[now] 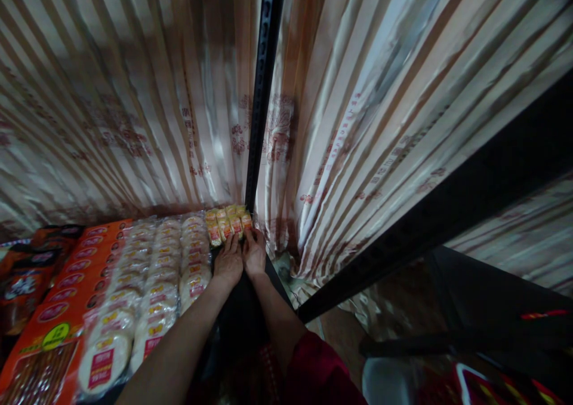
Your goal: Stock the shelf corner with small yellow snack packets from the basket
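Observation:
Rows of small yellow snack packets with red-and-white labels stand at the shelf's far corner. My left hand reaches to their front, its fingers stretched out and resting against the front packets. Close beside it, my right hand has its fingers bent round the packet at the right end. Directly left of the yellow packets are columns of clear-wrapped round white cakes, with red labels and overlapping one another. The fingertips are small and dim here, so their exact contact is hard to see.
Orange packs of brown sticks and darker orange bags lie farther left. A black perforated post rises behind the packets, and a thick black beam slants across the right. Pleated printed plastic sheeting hangs behind. A whitish container is low right.

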Demonstrator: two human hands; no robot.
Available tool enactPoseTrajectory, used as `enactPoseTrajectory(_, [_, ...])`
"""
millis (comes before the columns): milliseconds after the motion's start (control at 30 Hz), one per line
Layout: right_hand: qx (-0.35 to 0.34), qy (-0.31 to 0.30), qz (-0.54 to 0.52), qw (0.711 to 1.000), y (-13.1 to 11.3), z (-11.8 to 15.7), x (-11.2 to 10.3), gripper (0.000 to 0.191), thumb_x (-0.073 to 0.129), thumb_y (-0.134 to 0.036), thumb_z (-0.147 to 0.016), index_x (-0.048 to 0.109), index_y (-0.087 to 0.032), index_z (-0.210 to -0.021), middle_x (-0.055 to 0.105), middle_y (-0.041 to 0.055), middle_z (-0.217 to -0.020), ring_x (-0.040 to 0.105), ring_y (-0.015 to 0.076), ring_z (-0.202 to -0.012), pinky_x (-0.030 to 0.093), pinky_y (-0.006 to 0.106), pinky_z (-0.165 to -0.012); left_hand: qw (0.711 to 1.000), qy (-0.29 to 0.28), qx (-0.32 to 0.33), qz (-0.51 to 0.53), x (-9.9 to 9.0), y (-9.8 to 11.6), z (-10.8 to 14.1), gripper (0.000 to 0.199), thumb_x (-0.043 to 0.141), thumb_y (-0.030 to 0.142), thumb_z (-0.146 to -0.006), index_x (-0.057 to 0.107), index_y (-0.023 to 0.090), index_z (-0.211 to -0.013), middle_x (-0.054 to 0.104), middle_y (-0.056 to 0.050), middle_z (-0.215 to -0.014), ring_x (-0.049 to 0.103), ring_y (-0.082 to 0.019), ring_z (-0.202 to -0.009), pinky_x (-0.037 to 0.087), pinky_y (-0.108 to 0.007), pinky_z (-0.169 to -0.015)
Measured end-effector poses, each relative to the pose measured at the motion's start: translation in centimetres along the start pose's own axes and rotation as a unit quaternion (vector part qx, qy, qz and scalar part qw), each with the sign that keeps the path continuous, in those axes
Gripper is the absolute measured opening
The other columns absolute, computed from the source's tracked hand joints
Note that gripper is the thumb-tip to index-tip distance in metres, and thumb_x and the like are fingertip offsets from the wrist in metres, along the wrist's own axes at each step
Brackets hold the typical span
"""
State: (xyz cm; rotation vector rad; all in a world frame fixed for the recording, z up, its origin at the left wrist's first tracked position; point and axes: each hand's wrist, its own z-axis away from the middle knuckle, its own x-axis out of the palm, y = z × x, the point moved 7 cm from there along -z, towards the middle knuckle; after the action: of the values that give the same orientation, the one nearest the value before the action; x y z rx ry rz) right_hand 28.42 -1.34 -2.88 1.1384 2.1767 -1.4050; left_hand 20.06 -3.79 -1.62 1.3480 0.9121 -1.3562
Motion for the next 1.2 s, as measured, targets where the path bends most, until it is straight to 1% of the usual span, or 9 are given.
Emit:
enactPoseTrajectory(233, [0.003,0.011,-0.019,1.000,0.2,0.1,0.0,0.046,0.041,-0.007,-0.077,0.059,-0.021,-0.117,0.050,0.0101,-0.115,0.048,0.0186,-0.108,0.043,0.032,-0.093,1.000,0.011,0.000,-0.006,-0.1,0.1,0.1,0.047,0.025,0.012,-0.088,0.043,0.013,-0.132,0.021,-0.007,-0.150,0.013,-0.022,-0.139,0.035,-0.036,-0.104])
enactPoseTrajectory(367, [0.002,0.010,-0.022,1.000,0.2,0.2,0.1,0.046,0.040,-0.007,-0.077,0.059,-0.019,-0.117,0.053,0.0106,-0.111,0.049,0.0182,-0.107,0.042,0.031,-0.094,1.000,0.011,0.000,-0.010,-0.5,0.3,0.1,0.046,0.025,0.011,-0.088,0.048,0.010,-0.128,0.021,-0.007,-0.150,0.013,-0.024,-0.139,0.035,-0.036,-0.104])
enactPoseTrajectory(533, [0.007,-0.002,-0.038,0.999,0.3,0.1,0.3,0.048,0.041,-0.005,-0.076,0.058,-0.019,-0.117,0.054,0.0098,-0.110,0.049,0.0179,-0.107,0.042,0.030,-0.094,1.000,0.003,-0.004,-0.009,-0.6,0.3,0.1,0.046,0.023,0.010,-0.088,0.049,0.006,-0.126,0.022,-0.008,-0.149,0.014,-0.024,-0.138,0.032,-0.034,-0.106])
enactPoseTrajectory(667, [0.020,-0.003,-0.050,0.999,0.4,0.1,0.2,0.045,0.042,-0.005,-0.076,0.059,-0.017,-0.116,0.055,0.0101,-0.111,0.049,0.0181,-0.108,0.041,0.030,-0.096,1.000,-0.002,-0.005,0.004,-0.3,0.2,-0.2,0.047,0.023,0.010,-0.088,0.047,0.008,-0.128,0.020,-0.006,-0.150,0.015,-0.022,-0.138,0.032,-0.035,-0.107])
enactPoseTrajectory(800, [0.024,0.003,-0.060,0.998,0.3,0.1,0.1,0.044,0.042,-0.005,-0.076,0.060,-0.015,-0.115,0.056,0.0117,-0.111,0.050,0.0182,-0.108,0.041,0.030,-0.096,1.000,0.005,-0.004,0.007,-0.3,0.3,-0.2,0.048,0.023,0.011,-0.088,0.044,0.009,-0.131,0.021,-0.005,-0.150,0.016,-0.020,-0.138,0.028,-0.032,-0.109])
enactPoseTrajectory(933, [0.018,0.007,-0.084,0.996,0.5,0.1,0.2,0.046,0.040,-0.006,-0.076,0.059,-0.014,-0.117,0.055,0.0131,-0.112,0.050,0.0192,-0.108,0.041,0.033,-0.096,1.000,0.001,-0.006,0.011,-0.4,0.4,0.2,0.048,0.022,0.009,-0.087,0.045,0.007,-0.129,0.023,-0.007,-0.149,0.017,-0.021,-0.138,0.031,-0.034,-0.108])
enactPoseTrajectory(1067, [0.025,0.014,-0.120,0.992,0.7,0.1,0.3,0.045,0.038,-0.007,-0.075,0.061,-0.012,-0.113,0.055,0.0144,-0.112,0.051,0.0211,-0.107,0.041,0.036,-0.096,1.000,0.008,-0.012,0.017,-0.6,0.5,0.6,0.048,0.022,0.008,-0.087,0.045,0.006,-0.129,0.030,-0.012,-0.146,0.021,-0.022,-0.137,0.033,-0.035,-0.106])
enactPoseTrajectory(1133, [0.039,0.012,-0.140,0.989,0.8,0.3,0.3,0.044,0.039,-0.007,-0.074,0.063,-0.014,-0.111,0.056,0.0131,-0.112,0.052,0.0207,-0.105,0.042,0.035,-0.095,1.000,0.010,-0.011,0.022,-0.8,0.7,0.9,0.047,0.022,0.008,-0.088,0.045,0.005,-0.129,0.034,-0.015,-0.144,0.023,-0.022,-0.136,0.034,-0.035,-0.106])
enactPoseTrajectory(1200, [0.067,0.006,-0.157,0.985,0.9,0.7,0.2,0.042,0.040,-0.008,-0.074,0.064,-0.014,-0.107,0.057,0.0115,-0.110,0.053,0.0195,-0.102,0.042,0.034,-0.094,1.000,0.016,-0.003,0.026,-1.0,1.0,1.2,0.047,0.022,0.009,-0.088,0.045,0.006,-0.129,0.037,-0.017,-0.142,0.026,-0.023,-0.135,0.036,-0.037,-0.104])
